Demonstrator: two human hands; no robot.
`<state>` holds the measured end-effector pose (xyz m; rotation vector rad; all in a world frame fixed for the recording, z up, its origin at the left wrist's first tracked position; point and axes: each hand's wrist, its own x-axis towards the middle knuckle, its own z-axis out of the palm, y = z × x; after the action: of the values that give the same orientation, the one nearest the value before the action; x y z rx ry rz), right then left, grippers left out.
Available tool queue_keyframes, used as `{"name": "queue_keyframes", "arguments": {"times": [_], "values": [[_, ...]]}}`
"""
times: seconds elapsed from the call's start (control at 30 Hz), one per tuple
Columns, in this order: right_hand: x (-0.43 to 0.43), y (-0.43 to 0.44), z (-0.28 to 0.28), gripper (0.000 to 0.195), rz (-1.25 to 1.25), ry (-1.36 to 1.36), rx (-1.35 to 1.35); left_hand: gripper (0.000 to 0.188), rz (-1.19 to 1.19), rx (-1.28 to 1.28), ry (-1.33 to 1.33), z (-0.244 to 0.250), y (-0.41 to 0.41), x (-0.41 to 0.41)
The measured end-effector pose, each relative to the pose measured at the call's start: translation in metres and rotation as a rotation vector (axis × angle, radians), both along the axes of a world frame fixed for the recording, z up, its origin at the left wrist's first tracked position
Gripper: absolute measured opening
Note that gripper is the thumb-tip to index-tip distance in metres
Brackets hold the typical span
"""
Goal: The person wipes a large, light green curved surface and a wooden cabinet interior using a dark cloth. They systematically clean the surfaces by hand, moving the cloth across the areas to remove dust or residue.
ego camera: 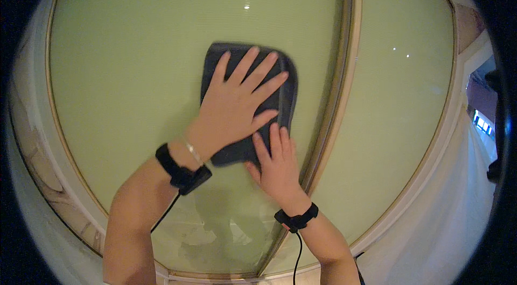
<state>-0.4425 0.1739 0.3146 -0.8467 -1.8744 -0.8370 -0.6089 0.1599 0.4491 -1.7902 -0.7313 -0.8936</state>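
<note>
A folded dark grey cloth (214, 62) lies flat against a pale green, glossy panel (133, 62), probably glass. My left hand (234, 103) presses on the cloth with its palm down and its fingers spread, covering much of the middle. Lower and to the right, my right hand (278, 163) rests its fingertips on the cloth's lower right part, its thumb beside the lower edge. Neither hand visibly curls around the cloth. What lies under the palms is hidden.
A gold-brown frame strip (335, 95) runs down between this panel and a second green panel (396, 123). Whitish sheeting (452, 196) hangs at the right. Both wrists wear black bands, and a cable (298, 256) trails from the right band (297, 218). Reflections show low on the panel.
</note>
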Motion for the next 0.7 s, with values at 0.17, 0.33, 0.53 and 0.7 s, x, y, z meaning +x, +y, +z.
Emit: {"name": "queue_keyframes", "arguments": {"times": [0.17,0.33,0.53,0.7], "values": [[-0.011,-0.017,0.031,0.073,-0.19,0.139,0.098,0.065,-0.095,0.155,0.089,0.044,0.004,0.02],[-0.015,-0.016,0.014,0.07,-0.158,0.187,-0.003,0.066,-0.123,0.088,0.111,0.016,0.022,0.04],[0.01,0.01,-0.039,0.043,0.111,0.2,-0.056,0.058,-0.164,-0.084,0.194,-0.042,0.046,0.048],[0.018,0.028,-0.046,0.044,0.215,0.179,0.177,0.058,-0.199,-0.203,0.304,-0.029,0.043,0.035]]}}
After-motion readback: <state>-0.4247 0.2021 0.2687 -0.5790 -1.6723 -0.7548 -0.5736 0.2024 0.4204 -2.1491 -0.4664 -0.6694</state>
